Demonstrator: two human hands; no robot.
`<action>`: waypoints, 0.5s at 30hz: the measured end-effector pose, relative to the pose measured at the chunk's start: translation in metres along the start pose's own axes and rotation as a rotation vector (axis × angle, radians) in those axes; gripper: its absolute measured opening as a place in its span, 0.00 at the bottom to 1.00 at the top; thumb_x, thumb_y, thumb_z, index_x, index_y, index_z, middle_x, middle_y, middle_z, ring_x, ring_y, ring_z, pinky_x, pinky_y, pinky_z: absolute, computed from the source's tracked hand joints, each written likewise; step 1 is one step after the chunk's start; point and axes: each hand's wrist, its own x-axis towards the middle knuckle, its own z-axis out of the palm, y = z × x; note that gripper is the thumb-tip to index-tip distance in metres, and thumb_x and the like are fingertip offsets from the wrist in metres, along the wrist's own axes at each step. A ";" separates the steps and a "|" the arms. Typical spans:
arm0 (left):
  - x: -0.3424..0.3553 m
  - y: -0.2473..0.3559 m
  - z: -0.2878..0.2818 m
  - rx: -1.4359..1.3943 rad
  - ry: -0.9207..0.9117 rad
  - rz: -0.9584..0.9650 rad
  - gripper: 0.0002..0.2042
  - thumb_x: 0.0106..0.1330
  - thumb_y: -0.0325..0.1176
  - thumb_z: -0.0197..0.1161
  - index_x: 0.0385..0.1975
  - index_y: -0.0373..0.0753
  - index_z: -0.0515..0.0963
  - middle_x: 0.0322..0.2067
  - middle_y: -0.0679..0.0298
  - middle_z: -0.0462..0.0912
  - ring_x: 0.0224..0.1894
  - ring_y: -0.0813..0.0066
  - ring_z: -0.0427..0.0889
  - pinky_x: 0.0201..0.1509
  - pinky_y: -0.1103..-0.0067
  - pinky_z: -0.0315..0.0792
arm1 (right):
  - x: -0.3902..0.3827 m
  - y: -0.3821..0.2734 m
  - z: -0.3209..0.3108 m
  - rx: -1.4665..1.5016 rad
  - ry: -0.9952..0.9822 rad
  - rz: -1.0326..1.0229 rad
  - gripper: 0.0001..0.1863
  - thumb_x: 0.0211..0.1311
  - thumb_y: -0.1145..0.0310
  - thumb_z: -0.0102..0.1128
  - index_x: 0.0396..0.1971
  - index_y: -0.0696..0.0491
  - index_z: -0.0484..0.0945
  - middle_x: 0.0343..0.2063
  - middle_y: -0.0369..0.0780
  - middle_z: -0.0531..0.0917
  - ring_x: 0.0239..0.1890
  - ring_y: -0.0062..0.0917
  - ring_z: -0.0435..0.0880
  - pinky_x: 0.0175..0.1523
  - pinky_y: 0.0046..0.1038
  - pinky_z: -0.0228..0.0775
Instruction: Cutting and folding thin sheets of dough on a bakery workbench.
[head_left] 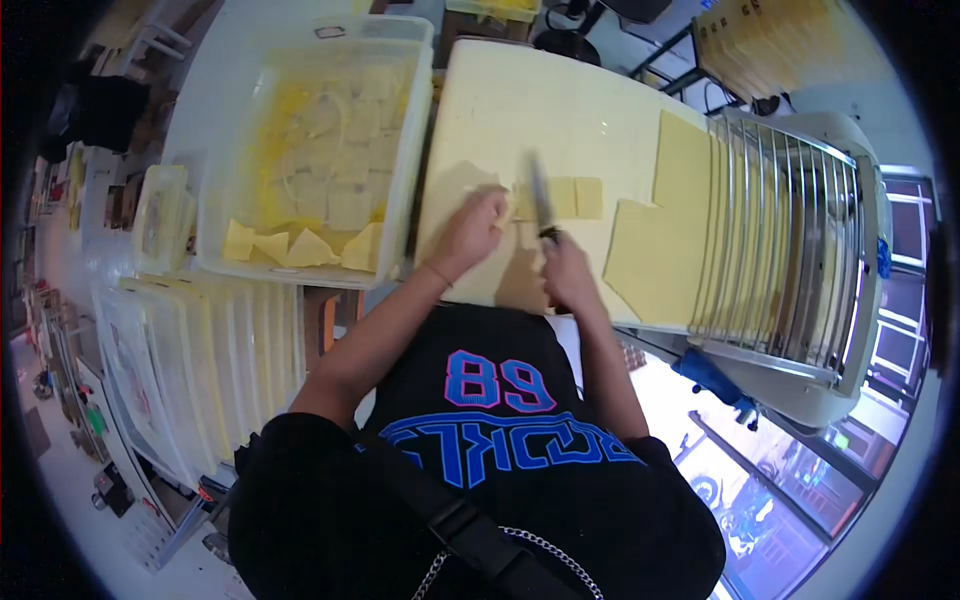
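My right hand [570, 276] is closed around the dark handle of a knife [540, 190], whose blade points away from me and is blurred. Under and beside the blade lies a short row of square pale-yellow dough pieces [563, 197] on the cream work table [550, 95]. To the left of the row, my left hand [476, 232] is closed, its fingers curled together. A pale strip of dough [509, 208] shows at its fingertips. A wide dough sheet [658, 262] extends onto the table's right side from a machine with metal bars.
The barred machine [785, 240] stands at the right. At the left is a large clear plastic bin [415, 150] holding dough pieces, some jagged scraps at its near end. Below it, several plastic lids or trays [200, 370] stand on edge. A smaller container [165, 220] sits beside the bin.
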 end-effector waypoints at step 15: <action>0.026 0.015 -0.208 -0.203 0.028 -0.643 0.15 0.54 0.26 0.68 0.42 0.32 0.76 0.31 0.60 0.80 0.28 0.74 0.77 0.34 0.80 0.74 | 0.072 0.018 0.018 -0.665 0.693 -0.578 0.25 0.62 0.62 0.55 0.58 0.53 0.68 0.61 0.48 0.65 0.61 0.45 0.66 0.60 0.52 0.58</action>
